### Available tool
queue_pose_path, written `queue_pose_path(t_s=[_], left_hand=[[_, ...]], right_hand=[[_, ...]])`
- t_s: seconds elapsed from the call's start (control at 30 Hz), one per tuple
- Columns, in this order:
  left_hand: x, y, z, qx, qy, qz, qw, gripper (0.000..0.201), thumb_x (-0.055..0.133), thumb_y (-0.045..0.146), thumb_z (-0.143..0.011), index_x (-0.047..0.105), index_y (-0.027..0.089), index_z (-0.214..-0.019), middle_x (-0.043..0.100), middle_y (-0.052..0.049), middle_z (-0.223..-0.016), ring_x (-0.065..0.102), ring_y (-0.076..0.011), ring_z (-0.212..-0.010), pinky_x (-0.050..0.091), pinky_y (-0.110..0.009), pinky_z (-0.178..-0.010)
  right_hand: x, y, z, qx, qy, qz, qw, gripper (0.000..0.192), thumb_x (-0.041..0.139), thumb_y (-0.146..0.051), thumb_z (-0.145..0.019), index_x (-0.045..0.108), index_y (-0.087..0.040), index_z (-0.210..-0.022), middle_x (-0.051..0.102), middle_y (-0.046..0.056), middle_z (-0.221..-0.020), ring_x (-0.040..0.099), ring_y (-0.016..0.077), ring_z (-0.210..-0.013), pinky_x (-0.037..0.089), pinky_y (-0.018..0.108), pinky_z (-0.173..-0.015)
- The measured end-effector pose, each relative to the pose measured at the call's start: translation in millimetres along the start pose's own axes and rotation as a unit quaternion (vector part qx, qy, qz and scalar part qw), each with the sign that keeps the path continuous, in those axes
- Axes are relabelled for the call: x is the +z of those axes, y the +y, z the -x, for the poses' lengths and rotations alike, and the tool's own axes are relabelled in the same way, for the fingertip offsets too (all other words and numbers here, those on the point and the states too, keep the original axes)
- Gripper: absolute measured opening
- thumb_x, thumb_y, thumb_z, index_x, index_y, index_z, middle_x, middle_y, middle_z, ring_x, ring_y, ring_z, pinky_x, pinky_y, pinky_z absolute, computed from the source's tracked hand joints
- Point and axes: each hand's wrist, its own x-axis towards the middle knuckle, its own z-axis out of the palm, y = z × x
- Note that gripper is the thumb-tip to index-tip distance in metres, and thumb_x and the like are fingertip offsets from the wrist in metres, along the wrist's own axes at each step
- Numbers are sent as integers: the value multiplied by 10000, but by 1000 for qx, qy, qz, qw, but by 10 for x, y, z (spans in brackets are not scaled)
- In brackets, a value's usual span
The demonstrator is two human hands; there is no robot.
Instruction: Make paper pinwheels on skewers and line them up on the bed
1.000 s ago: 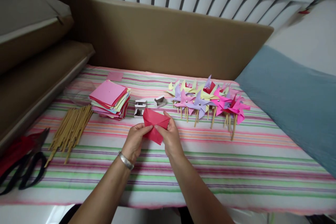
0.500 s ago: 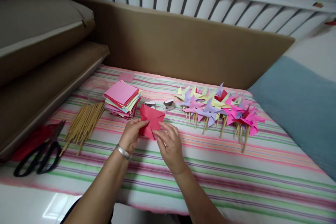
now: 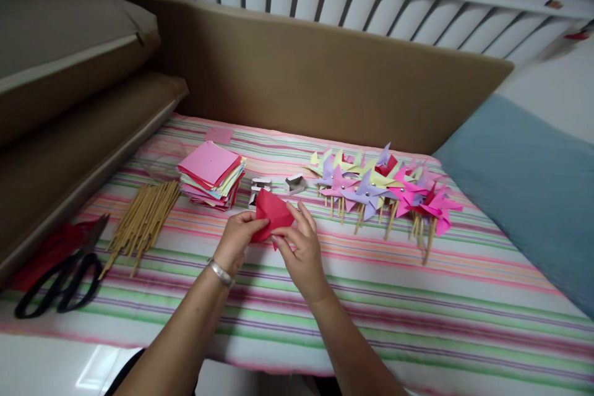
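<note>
I see both hands mid-table: left hand (image 3: 239, 236) and right hand (image 3: 301, 247) fingers pinched on the red paper (image 3: 271, 215). Striped cloth (image 3: 417, 297) bare toward near edge; pinwheels (image 3: 380, 189) right, paper stack (image 3: 211, 173) left.

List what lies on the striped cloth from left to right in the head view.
scissors → bundle of wooden sticks → stack of coloured paper squares → red folded paper held in both hands → finished pinwheels

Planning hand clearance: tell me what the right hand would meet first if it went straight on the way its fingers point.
The right hand points up and away, holding the red paper. Beyond it, the small white clips probably come first; depth is unclear.
</note>
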Motion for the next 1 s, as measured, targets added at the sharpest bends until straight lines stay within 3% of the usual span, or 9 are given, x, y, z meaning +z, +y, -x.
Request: queue_pose_path(t_s=[0.3, 0.7, 1.0], left_hand=[[33, -33, 34, -11, -61, -64, 996, 241, 788, 285, -487, 678, 121, -624, 636, -19, -574, 576, -133, -508, 456, -265, -544], [-8, 10, 27, -14, -85, -97, 992, 185, 765, 250, -498, 680, 124, -603, 633, -23, -550, 558, -127, -505, 439, -265, -570], [2, 58, 63, 40, -113, -162, 979, 111, 719, 239, -558, 673, 139, -575, 608, -6, -554, 507, -116, -534, 374, -235, -559]], right_hand=[[-11, 61, -31, 40, 21, 26, 999, 91, 576, -185, -798, 649, -209, -748, 465, 95, -1355, 251, 263, -1348, 301, 504, -1042], [-14, 52, -42, 54, 12, 25, 998, 90, 576, -167, -780, 642, -214, -741, 500, 97, -1321, 269, 278, -1340, 313, 531, -1023], [-27, 75, -36, 72, 10, 28, 997, 97, 579, -141, -742, 635, -215, -713, 547, 93, -1263, 334, 281, -1297, 319, 529, -1014]])
